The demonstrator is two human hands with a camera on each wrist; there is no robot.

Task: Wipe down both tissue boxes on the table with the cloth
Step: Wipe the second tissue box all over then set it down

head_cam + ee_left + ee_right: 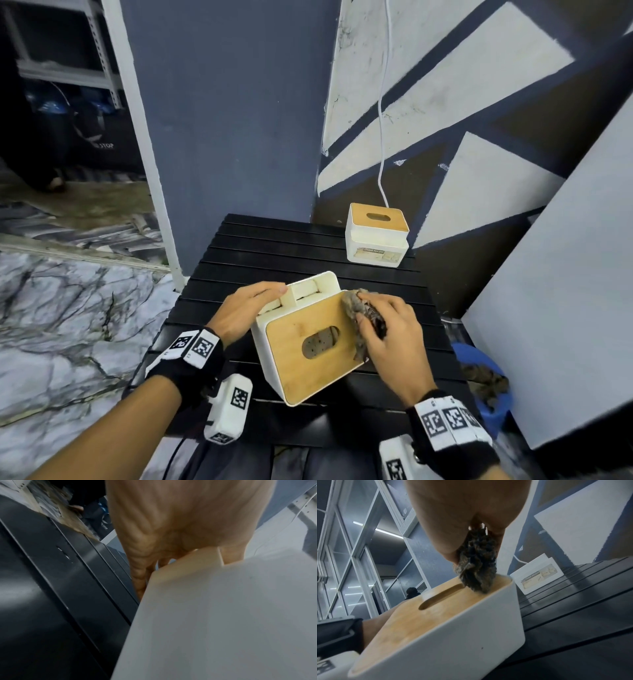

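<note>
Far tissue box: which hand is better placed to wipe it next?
Right. The right hand already grips the cloth, and the far tissue box stands on its side of the table; the left hand steadies the near box.

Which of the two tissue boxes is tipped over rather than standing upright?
The near tissue box, held by the left hand, is tilted with its wooden lid facing the camera. The far tissue box stands upright.

Ahead of both hands, bare black slatted table lies open as far as the second tissue box; the tilted near tissue box fills the space between them
</note>
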